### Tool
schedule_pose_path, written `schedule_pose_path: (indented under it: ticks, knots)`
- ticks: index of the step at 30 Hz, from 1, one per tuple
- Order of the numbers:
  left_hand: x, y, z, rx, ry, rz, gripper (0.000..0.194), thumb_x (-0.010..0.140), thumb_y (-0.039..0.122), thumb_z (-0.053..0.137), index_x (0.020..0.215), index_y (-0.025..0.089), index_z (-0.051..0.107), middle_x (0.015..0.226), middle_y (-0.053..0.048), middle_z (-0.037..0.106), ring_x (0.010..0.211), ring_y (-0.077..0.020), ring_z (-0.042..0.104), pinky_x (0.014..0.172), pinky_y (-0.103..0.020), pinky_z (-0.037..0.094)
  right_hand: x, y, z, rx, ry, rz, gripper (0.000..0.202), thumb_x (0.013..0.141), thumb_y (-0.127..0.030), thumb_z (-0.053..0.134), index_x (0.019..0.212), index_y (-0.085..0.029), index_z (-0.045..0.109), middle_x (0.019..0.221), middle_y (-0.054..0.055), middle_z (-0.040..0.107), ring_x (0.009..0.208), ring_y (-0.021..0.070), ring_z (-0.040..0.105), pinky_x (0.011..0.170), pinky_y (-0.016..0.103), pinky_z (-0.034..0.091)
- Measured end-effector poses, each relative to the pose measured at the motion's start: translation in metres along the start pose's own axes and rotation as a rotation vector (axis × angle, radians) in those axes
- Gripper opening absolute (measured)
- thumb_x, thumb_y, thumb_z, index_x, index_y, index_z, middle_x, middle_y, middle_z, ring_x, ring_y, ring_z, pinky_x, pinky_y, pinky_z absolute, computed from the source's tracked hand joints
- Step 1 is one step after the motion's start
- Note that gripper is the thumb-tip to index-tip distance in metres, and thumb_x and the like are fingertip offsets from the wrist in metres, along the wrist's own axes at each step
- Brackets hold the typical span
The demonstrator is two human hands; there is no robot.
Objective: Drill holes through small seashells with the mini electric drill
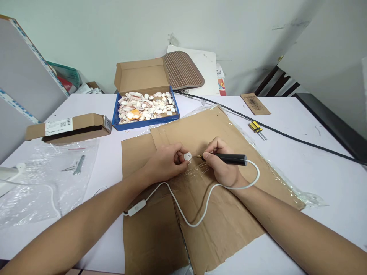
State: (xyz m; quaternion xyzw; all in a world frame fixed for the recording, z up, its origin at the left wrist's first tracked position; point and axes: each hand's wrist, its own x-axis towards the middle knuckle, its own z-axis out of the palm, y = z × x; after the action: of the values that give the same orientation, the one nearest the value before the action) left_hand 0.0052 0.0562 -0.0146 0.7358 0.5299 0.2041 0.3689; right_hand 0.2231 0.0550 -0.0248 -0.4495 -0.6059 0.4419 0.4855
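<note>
Over the flattened cardboard point(229, 229), my left hand point(169, 160) pinches a small white seashell point(187, 156) between thumb and fingers. My right hand point(220, 162) is wrapped round a black handheld electric drill point(231, 158), held like a pen. The drill's thin bit points left and reaches the shell's right edge; whether it has gone into the shell I cannot tell. From the drill's rear end a white cord point(205, 214) loops down across the cardboard to a white inline switch point(137, 208) under my left forearm.
Behind my hands stands an open blue-edged box point(149, 124) of seashells. To its left lies a long cardboard box point(69, 128). Bubble wrap at left carries a small wrench point(79, 165). A black cable point(275, 131) and yellow-handled screwdrivers point(256, 127) lie at right.
</note>
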Motion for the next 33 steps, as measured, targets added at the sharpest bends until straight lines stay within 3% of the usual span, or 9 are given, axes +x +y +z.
schedule_pose_path:
  ticks: [33]
  knots:
    - [0.0006,-0.0049,0.0023,-0.054,0.015,0.052,0.026,0.085,0.033,0.07,0.107,0.02,0.071,0.073,0.005,0.068,0.062,-0.0147,0.057,0.067,-0.03,0.049,-0.0001,0.0003,0.0,-0.008,-0.005,-0.009,0.018,0.082,-0.034,0.071,0.073,-0.028,0.056,0.062,-0.006,0.052,0.056,0.0146,0.044,0.054,0.033,0.034]
